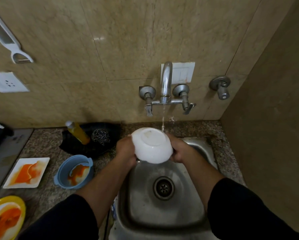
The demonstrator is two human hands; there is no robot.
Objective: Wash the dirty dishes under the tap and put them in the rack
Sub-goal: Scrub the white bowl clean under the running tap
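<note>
Side wall (pixel 275 118) hems right of frame, close beside sink (pixel 162 213). We see basin open below our hands, down to drain (pixel 163 187). Counter (pixel 46 148) at left holds soiled yellow plate (pixel 15 199), square plate (pixel 41 161) and blue bowl (pixel 62 170). White bowl (pixel 152 149) at centre, over basin's far edge, inverted: foot ring toward upper frame, mouth toward basin, axis leaning slightly left. Our left hand (pixel 126 151) grips its left side, right hand (pixel 181 151) its right. Tap stream (pixel 163 118) strikes bowl's upper right edge.

white bowl (pixel 152 148); blue bowl (pixel 74 172) and white plate (pixel 26 172) orange-stained; yellow plate (pixel 6 217); speckled granite counter (pixel 46 146).
</note>
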